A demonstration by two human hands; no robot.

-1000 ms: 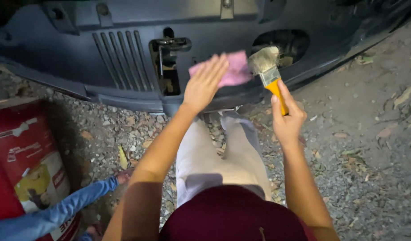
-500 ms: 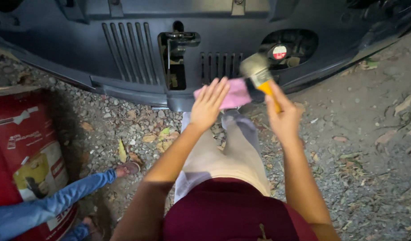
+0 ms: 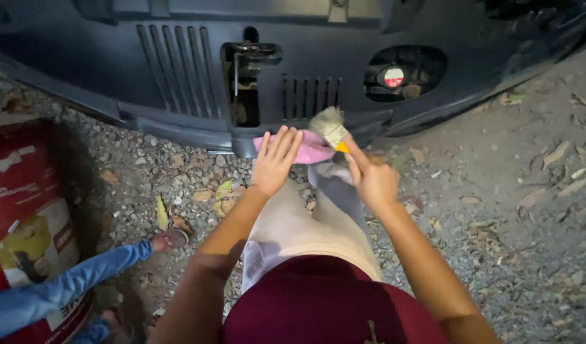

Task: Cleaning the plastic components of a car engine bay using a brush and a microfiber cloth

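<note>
My left hand point(image 3: 275, 160) lies flat, fingers spread, on the pink cloth point(image 3: 313, 149) against the panel's lower edge point(image 3: 178, 130) — my right hand point(image 3: 372, 180) grips the paintbrush point(image 3: 331, 127) just beside it, bristles angled up-left.

Pink cloth point(image 3: 312, 148), brush point(image 3: 334, 129) with pale bristles, orange-yellow handle. Dark grey-blue slatted panel point(image 3: 178, 70). Red drum point(image 3: 25, 216) with yellow-white label. Blue denim leg point(image 3: 63, 290). Maroon shirt point(image 3: 331, 306), beige trousers point(image 3: 305, 229).
</note>
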